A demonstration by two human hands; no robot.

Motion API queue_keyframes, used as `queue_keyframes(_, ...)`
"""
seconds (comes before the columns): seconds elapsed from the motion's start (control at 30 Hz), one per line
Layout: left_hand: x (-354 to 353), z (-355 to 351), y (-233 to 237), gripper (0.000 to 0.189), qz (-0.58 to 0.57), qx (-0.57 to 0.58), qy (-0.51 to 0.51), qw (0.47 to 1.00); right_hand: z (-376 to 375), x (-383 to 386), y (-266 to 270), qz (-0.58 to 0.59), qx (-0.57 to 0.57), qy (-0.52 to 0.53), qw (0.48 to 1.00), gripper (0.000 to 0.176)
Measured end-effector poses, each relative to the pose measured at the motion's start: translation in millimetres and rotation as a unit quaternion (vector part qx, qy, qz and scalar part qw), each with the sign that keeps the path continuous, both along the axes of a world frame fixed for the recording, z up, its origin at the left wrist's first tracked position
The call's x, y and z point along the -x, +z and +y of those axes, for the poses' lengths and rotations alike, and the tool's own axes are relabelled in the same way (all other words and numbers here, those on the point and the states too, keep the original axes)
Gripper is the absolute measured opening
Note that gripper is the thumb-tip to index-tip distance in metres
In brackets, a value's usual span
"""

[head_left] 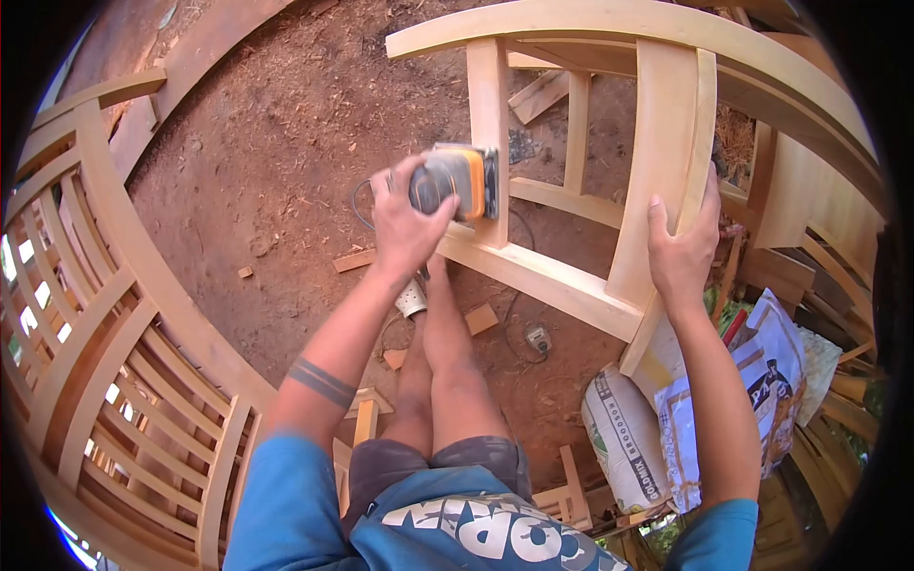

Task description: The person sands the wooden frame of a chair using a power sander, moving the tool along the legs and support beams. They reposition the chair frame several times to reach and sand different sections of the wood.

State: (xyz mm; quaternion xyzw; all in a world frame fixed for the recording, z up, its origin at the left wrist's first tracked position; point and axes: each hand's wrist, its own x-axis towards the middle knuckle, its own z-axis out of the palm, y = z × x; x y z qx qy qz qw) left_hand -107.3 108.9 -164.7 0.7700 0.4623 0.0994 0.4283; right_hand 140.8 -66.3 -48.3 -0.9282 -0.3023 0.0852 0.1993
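Note:
A yellow and black electric sander (464,184) is gripped by my left hand (411,211), slightly blurred. The sander's flat pad is against the side of a narrow upright on a pale wooden furniture frame (538,278). Under a long curved top rail (571,21), the frame has several uprights and lower rails. Around the edge of the wide right-hand upright (657,162), my right hand (684,243) is wrapped, its thumb on the near face and its fingers hidden behind the wood.
A slatted wooden piece (143,381) stands along the left. Printed sacks (624,438) lie at lower right near more timber. On the dirt floor (286,190) are wood scraps (354,261), a cord and a small grey box (539,339). My legs are below the frame.

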Motion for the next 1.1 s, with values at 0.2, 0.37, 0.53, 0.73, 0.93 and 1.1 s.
queue_keyframes(0.2, 5.1, -20.9, 1.9, 0.068, -0.043, -0.044, -0.014, 0.998, 0.0, -0.1, 0.2, -0.008, 0.013, 0.001, 1.0, 0.076)
queue_keyframes(0.37, -45.9, 44.7, 0.8, 0.065, 0.023, -0.016, 0.032, 0.999, 1.8, -0.9, 0.9, 0.007, -0.001, -0.007, 1.0, 0.076)
queue_keyframes(0.53, -21.6, 25.5, -1.6, 0.065, 0.009, -0.011, 0.016, 1.0, 0.7, -0.2, 0.0, -0.003, 0.001, -0.006, 1.0, 0.077)
queue_keyframes(0.73, 25.9, -26.2, -11.0, 0.068, -0.024, -0.022, 0.011, 0.999, 0.7, 0.0, 0.0, -0.005, 0.003, -0.005, 1.0, 0.077)
queue_keyframes(0.93, 27.1, -33.1, -4.3, 0.068, -0.023, -0.02, -0.004, 1.0, 3.0, 1.2, 0.2, -0.002, 0.005, -0.014, 1.0, 0.077)
queue_keyframes(1.1, 30.3, -42.7, -2.0, 0.071, -0.033, -0.037, 0.0, 0.999, 0.2, -0.7, -2.9, -0.015, 0.004, -0.004, 1.0, 0.077)
